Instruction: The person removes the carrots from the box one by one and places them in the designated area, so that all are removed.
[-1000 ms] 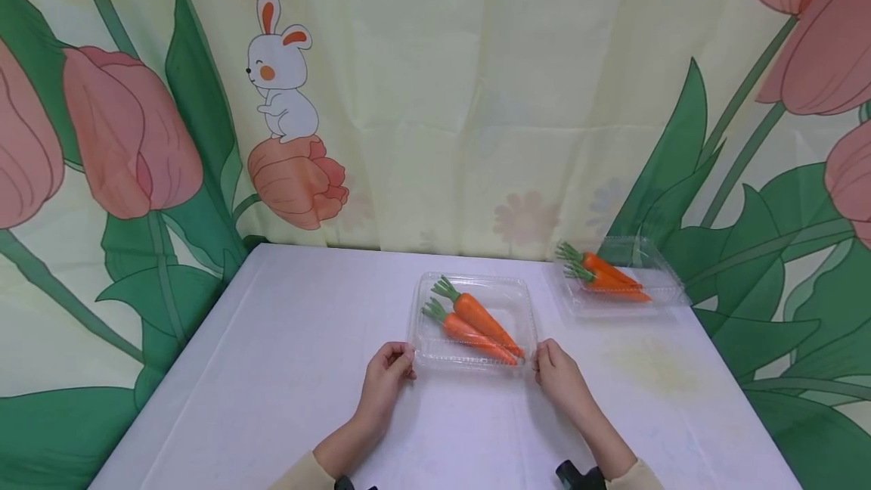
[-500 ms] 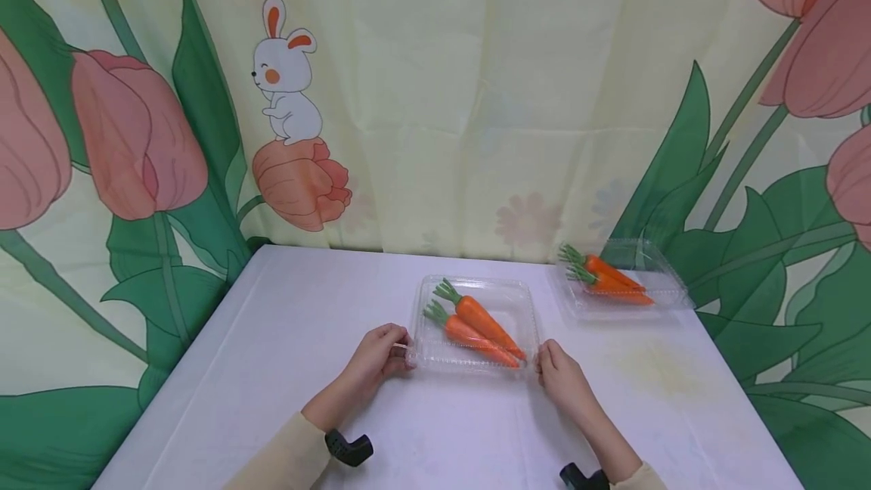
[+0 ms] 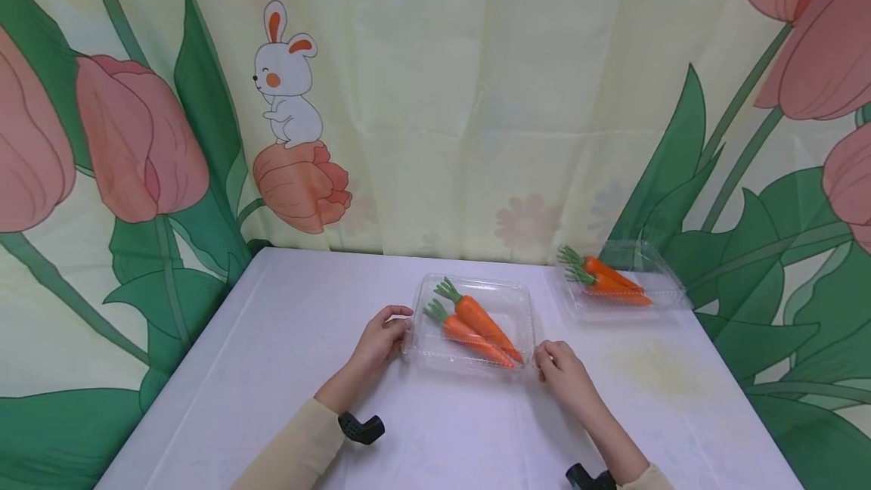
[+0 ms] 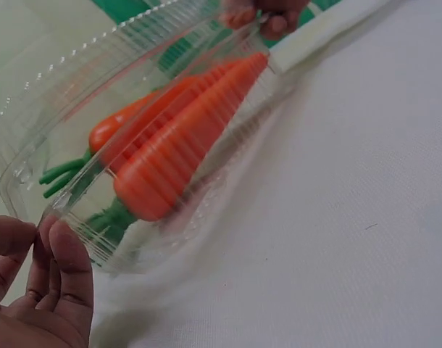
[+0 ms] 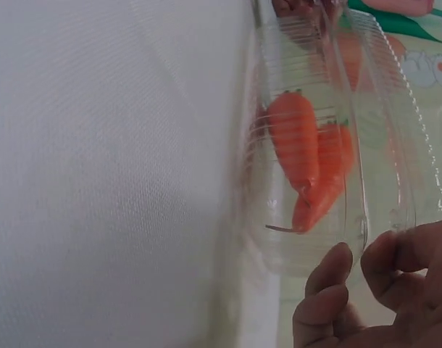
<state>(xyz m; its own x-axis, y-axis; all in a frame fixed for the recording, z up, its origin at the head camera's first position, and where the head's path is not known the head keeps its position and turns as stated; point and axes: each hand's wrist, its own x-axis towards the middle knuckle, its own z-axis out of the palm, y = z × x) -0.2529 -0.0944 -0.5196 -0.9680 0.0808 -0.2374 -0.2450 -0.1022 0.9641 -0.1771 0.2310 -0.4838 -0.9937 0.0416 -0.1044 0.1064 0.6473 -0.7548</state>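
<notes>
A clear plastic container [image 3: 503,299] with a lid stands on the white-covered table, two orange carrots [image 3: 485,322] with green tops lying slantwise inside. At its near left corner my left hand [image 3: 373,346] pinches the rim, the index finger stretched along the side. In the left wrist view, the thumb and fingers of that hand [image 4: 43,283] meet at the container's edge [image 4: 43,217]. My right hand [image 3: 566,376] pinches the near right corner, its fingers curled. The right wrist view shows the right hand's [image 5: 373,297] thumb and fingers close around the rim.
A second clear container [image 3: 663,286] with two carrots [image 3: 612,287] stands at the table's back right. Behind the table [image 3: 327,286] hangs a curtain [image 3: 422,97] printed with tulips and a rabbit. Black wrist devices [image 3: 362,428] are on both arms.
My left hand has shifted upward along the container's left side, its index finger now straighter. The right hand stays at the right corner. The container and carrots have hardly moved.
</notes>
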